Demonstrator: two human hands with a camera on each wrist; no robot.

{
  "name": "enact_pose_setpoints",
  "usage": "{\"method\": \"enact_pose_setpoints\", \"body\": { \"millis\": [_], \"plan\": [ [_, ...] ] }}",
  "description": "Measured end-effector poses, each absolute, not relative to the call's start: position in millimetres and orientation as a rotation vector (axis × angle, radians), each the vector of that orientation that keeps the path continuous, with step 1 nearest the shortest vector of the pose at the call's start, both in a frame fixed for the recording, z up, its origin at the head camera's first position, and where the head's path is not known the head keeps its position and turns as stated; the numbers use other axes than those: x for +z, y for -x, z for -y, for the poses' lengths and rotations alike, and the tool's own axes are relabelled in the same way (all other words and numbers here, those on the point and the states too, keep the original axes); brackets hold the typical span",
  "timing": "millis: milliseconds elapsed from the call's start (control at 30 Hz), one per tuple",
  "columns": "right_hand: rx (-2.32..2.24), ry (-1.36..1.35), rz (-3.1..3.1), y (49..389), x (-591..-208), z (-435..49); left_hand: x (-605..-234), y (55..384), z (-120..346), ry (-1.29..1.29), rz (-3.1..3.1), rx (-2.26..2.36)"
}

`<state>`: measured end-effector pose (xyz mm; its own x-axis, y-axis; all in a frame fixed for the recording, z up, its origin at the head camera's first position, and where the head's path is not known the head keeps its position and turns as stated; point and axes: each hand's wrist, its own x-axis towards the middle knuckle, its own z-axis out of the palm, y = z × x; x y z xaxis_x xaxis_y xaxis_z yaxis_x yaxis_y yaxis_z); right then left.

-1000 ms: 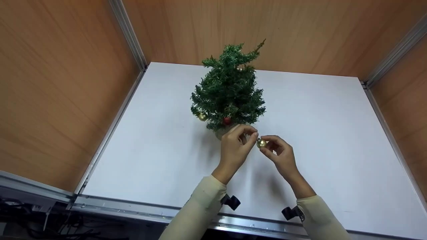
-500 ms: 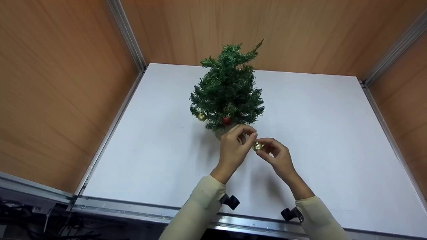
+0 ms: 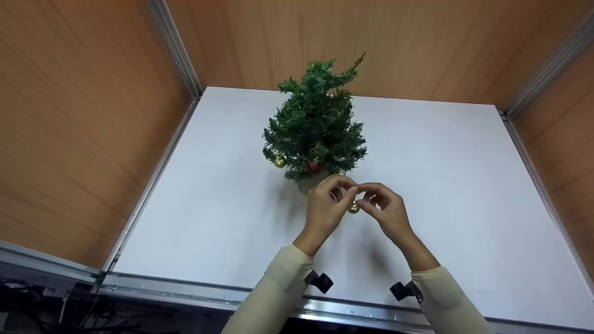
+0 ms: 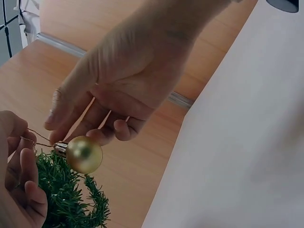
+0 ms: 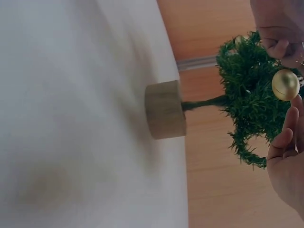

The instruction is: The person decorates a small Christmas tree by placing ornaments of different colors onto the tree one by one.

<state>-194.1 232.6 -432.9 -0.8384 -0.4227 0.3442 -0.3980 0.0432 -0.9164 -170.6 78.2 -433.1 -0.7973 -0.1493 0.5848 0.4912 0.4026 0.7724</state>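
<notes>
A gold bauble (image 3: 353, 208) hangs just under my two hands by a thin thread loop (image 4: 38, 137). My left hand (image 3: 327, 204) pinches that loop between thumb and finger. Right at its fingertips is my right hand (image 3: 384, 206), thumb and index finger apart, the index tip beside the thread and the thumb beside the bauble. In the left wrist view, the right thumb and fingers lie around the bauble's silver cap (image 4: 61, 148). Behind the hands stands a small artificial Christmas tree (image 3: 315, 120), with a red bauble (image 3: 313, 167) and another gold bauble (image 3: 279, 161) on its lower branches.
The tree's round beige base (image 5: 165, 110) rests on a white tabletop (image 3: 209, 199). Wooden panels (image 3: 371, 46) enclose the back and sides. A metal rail (image 3: 185, 290) runs along the front edge, with dark cables (image 3: 46, 311) below at the left.
My right hand has brought the gold bauble leftward to the left fingertips and let go of its ball, which now hangs from the thread. The left hand has hardly moved.
</notes>
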Motion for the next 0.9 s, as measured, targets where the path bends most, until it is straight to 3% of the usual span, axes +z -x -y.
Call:
{"method": "enact_pose_setpoints", "body": {
  "millis": [900],
  "plan": [
    [-2.015,0.908,-2.258,208,-415,-218,-433,178,-73,0.266,2.055,-1.45]
  ]
}}
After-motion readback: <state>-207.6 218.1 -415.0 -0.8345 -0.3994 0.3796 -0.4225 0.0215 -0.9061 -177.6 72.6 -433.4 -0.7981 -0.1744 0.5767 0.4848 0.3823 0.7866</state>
